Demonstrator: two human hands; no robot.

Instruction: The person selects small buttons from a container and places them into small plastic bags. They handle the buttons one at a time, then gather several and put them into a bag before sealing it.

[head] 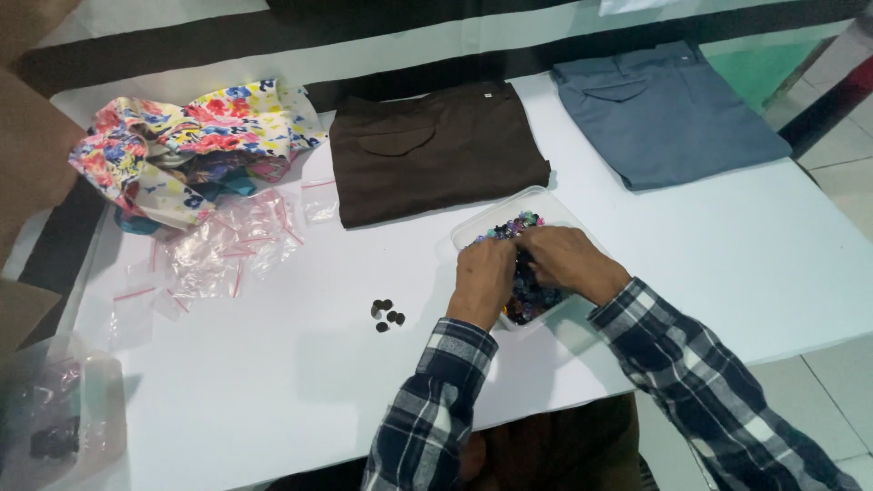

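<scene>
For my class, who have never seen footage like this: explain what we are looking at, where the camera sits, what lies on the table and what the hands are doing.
There is no machine here. One camera, worn on a person's head, looks down at their own two hands. The left hand and right hand both dig into a clear plastic tub of mixed coloured buttons; whether either grips one cannot be seen. On the white table lie folded brown trousers, folded grey trousers, a flowered cloth, small clear bags and a few dark buttons.
</scene>
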